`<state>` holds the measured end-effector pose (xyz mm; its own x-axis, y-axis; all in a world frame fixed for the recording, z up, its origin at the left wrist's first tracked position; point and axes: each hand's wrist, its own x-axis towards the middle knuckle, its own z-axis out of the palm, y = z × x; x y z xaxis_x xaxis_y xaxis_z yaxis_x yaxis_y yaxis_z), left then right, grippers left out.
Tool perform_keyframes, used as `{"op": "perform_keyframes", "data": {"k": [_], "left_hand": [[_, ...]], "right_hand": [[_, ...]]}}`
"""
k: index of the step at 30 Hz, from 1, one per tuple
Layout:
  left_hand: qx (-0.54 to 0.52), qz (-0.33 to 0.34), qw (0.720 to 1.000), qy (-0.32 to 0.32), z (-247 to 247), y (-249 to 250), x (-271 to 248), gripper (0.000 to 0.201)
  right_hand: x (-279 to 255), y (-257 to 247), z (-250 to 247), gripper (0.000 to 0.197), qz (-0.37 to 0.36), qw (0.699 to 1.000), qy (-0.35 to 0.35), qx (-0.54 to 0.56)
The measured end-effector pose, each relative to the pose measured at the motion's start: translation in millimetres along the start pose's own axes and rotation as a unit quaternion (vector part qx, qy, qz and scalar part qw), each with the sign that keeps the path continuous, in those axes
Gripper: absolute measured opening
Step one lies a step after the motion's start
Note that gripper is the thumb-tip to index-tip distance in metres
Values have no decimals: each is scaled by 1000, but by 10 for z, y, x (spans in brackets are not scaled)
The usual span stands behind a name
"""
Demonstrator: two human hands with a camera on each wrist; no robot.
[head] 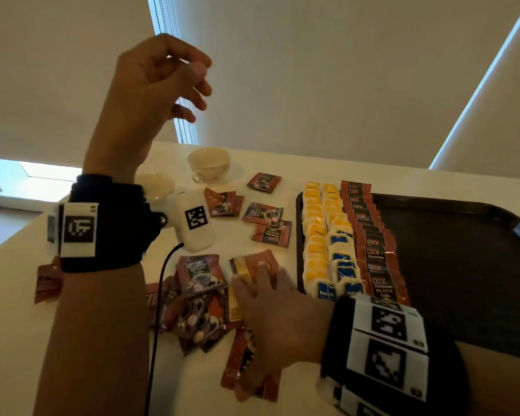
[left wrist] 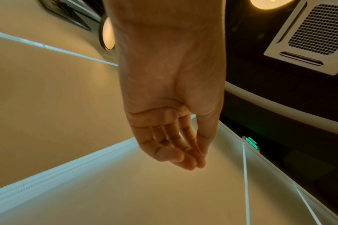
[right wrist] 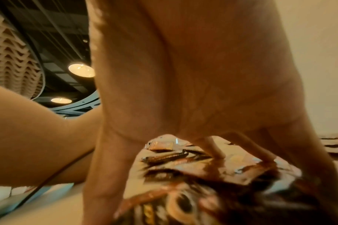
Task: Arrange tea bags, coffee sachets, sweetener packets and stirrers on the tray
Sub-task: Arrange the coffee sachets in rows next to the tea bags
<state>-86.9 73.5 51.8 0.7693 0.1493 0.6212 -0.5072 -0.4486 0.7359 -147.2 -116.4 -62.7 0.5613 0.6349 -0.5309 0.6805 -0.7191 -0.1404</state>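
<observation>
A pale cream worktop (head: pixel 228 244) runs up to cream roller blinds (head: pixel 327 70) edged with daylight; on its right sits a dark rectangular plastic tray (head: pixel 463 265) holding rows of yellow and blue tea bags (head: pixel 315 235) and brown coffee sachets (head: pixel 373 244), while more brown sachets (head: pixel 198 295) lie scattered on the bare surface beside two white ceramic cups (head: pixel 209 163). The left hand (head: pixel 150 94) hangs raised in the air, fingers loosely curled, holding nothing; the right hand (head: pixel 270 319) presses spread fingers flat on the loose sachet heap just left of the tray. Round ceiling lamps (right wrist: pixel 81 70) glow overhead.
</observation>
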Motion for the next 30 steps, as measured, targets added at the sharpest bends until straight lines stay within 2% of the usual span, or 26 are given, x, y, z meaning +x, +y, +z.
{"op": "perform_keyframes", "data": {"k": [3, 6, 9, 12, 14, 16, 23, 27, 29, 30], "left_hand": [[-9, 0, 1000, 30, -160, -127, 12, 10], [7, -1, 999, 53, -212, -255, 21, 8], [74, 6, 995, 61, -219, -396, 51, 8], [153, 24, 986, 57, -241, -520, 55, 10], [170, 34, 983, 55, -254, -562, 55, 10], [168, 35, 984, 50, -254, -581, 66, 17], [110, 3, 994, -19, -134, -563, 183, 9], [60, 6, 995, -85, 79, -424, 167, 10], [20, 7, 991, -131, 229, -282, 91, 7], [6, 1, 986, -167, 303, -195, 51, 21]], "right_hand": [[27, 45, -126, 117, -12, 999, -22, -24], [65, 59, -140, 108, -22, 998, 34, -44], [66, 49, -170, 93, -50, 991, 88, -90], [56, 0, -181, 68, -54, 985, 108, -120], [40, -42, -186, 47, -49, 984, 131, -108], [24, -70, -213, 34, -48, 985, 151, -74], [-9, 53, -248, 23, -33, 964, 258, 56], [-178, 228, -368, 20, -31, 926, 349, 140], [-361, 383, -488, 24, -25, 912, 356, 203], [-462, 481, -545, 21, -22, 906, 350, 238]]}}
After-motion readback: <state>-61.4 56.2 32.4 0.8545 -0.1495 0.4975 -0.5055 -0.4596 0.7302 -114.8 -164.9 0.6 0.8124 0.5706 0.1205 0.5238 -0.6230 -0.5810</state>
